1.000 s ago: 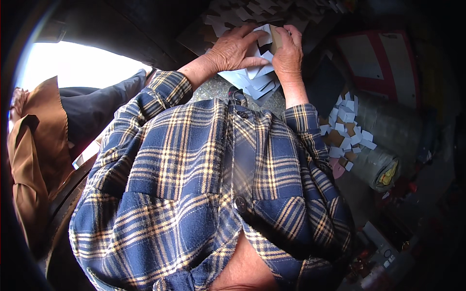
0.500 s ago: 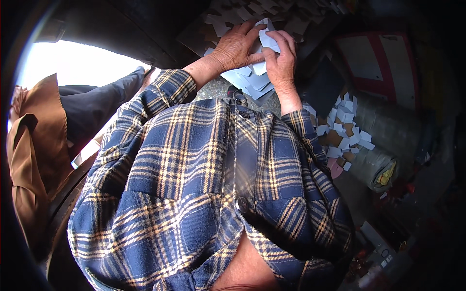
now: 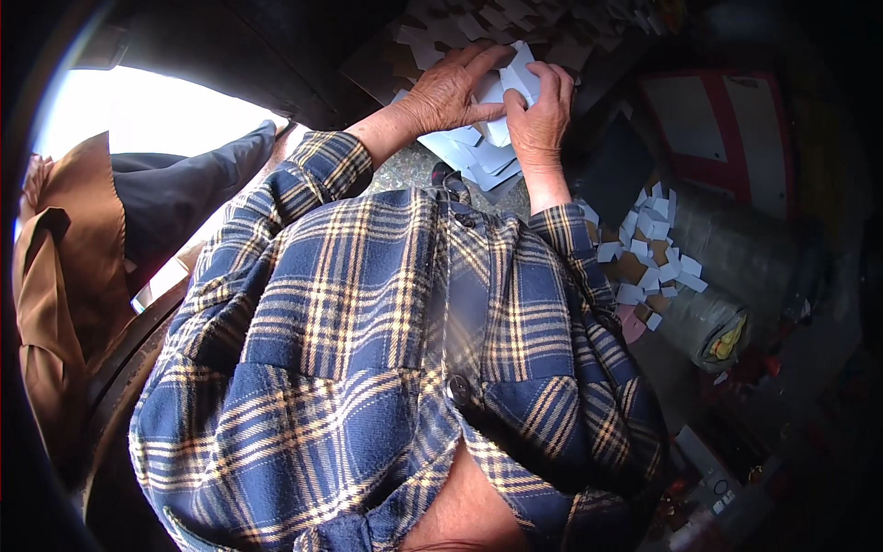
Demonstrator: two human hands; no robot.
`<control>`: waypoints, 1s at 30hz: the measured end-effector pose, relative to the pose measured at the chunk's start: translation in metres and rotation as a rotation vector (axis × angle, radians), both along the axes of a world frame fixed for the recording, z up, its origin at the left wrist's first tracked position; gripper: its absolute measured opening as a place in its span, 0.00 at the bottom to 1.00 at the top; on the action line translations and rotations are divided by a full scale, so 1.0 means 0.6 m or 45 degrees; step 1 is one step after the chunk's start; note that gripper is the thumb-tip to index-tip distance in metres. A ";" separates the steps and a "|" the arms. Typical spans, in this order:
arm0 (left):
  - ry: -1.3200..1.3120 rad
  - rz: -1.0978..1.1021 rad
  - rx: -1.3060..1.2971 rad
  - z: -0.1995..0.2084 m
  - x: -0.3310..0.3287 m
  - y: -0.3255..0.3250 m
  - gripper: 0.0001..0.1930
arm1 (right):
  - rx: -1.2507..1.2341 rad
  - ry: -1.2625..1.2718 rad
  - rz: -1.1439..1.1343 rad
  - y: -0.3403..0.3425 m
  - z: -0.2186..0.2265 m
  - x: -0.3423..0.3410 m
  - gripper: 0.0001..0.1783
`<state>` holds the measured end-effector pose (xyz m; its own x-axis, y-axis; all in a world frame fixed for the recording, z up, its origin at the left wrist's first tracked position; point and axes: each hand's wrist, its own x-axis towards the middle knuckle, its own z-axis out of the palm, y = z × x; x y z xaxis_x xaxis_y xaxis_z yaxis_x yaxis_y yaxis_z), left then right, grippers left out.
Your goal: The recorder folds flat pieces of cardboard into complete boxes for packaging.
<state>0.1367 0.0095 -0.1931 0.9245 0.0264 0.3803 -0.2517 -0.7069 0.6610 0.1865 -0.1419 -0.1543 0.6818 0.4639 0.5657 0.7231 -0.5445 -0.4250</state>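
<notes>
A small folded white card box (image 3: 521, 75) is pinched between the thumb and fingers of my right hand (image 3: 541, 115). My left hand (image 3: 452, 90) lies just left of it, its fingers and thumb spread apart over other white card pieces. Its fingertips reach close to the held box; whether they touch it I cannot tell. Below both hands, flat white card sheets (image 3: 474, 156) lie in a loose, overlapping stack on a speckled grey surface (image 3: 405, 171).
Many folded white card pieces (image 3: 515, 14) lie in shadow beyond my hands. At right, more white and brown pieces (image 3: 653, 225) are heaped beside a rolled greenish bundle (image 3: 713, 322). A red-framed panel (image 3: 727, 129) stands behind. Brown cloth (image 3: 78, 221) hangs at left.
My right hand has moved slightly right with the card box, which now sits farther from my left palm. My left fingers have come away from around it.
</notes>
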 end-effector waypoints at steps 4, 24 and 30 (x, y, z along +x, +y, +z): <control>-0.028 -0.015 -0.060 -0.001 -0.003 0.000 0.42 | -0.012 -0.022 -0.039 -0.005 0.002 0.009 0.20; -0.212 0.153 0.019 -0.009 -0.055 -0.037 0.61 | -0.196 -0.052 -0.034 0.013 -0.001 0.000 0.15; -0.205 0.131 -0.070 -0.007 -0.051 -0.033 0.60 | -0.220 -0.031 0.008 0.006 0.005 0.012 0.12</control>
<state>0.1058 -0.0105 -0.1975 0.8431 0.1422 0.5185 -0.2860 -0.6980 0.6565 0.1937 -0.1381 -0.1515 0.6655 0.5601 0.4934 0.7358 -0.6032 -0.3078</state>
